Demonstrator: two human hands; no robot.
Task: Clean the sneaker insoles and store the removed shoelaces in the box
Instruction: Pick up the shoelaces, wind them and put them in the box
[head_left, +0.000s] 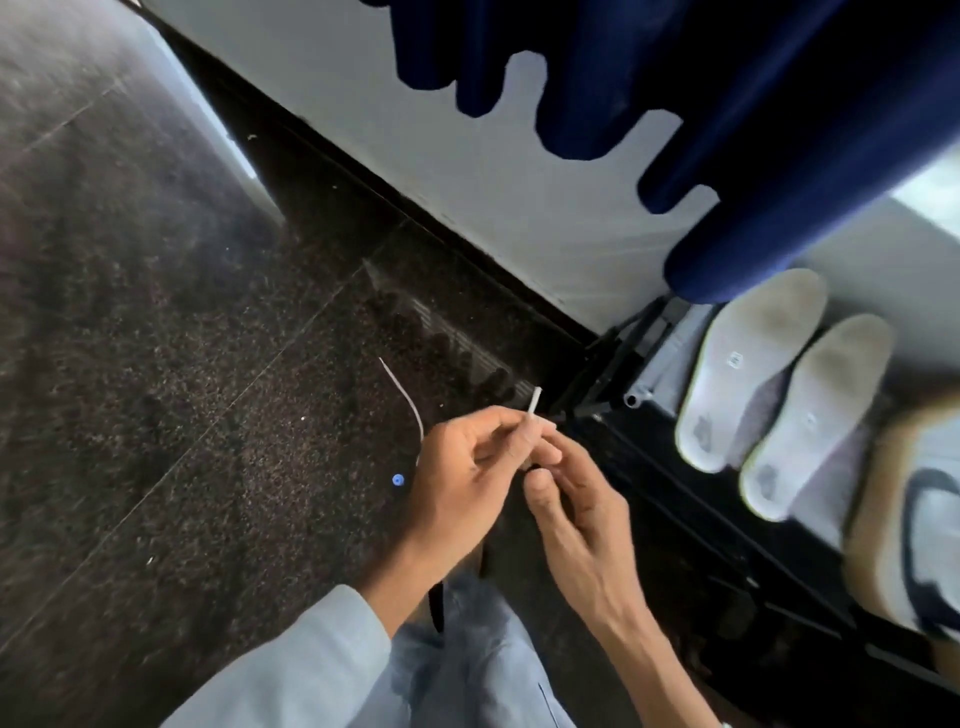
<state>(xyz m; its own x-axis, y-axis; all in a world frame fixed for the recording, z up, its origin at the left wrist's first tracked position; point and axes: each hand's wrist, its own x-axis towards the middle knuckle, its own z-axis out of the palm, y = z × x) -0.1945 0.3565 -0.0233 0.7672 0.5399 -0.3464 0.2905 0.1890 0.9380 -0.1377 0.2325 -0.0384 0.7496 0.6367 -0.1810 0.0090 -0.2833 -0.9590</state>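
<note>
My left hand (462, 473) and my right hand (566, 499) meet over the dark floor, both pinching a white shoelace (532, 405). One stiff end sticks up above my fingertips; another thin strand (405, 400) curves out to the left behind my left hand. Two white, soiled insoles (753, 364) (815, 415) lie side by side on a dark rack at the right. A white sneaker with a dark swoosh and tan sole (914, 525) sits next to them at the right edge. No box is visible.
A dark blue curtain (727, 104) hangs over a white wall at the top right. The black speckled floor (182, 364) spreads to the left, with a small blue dot (398, 479) on it. My knees in light jeans (467, 665) are at the bottom.
</note>
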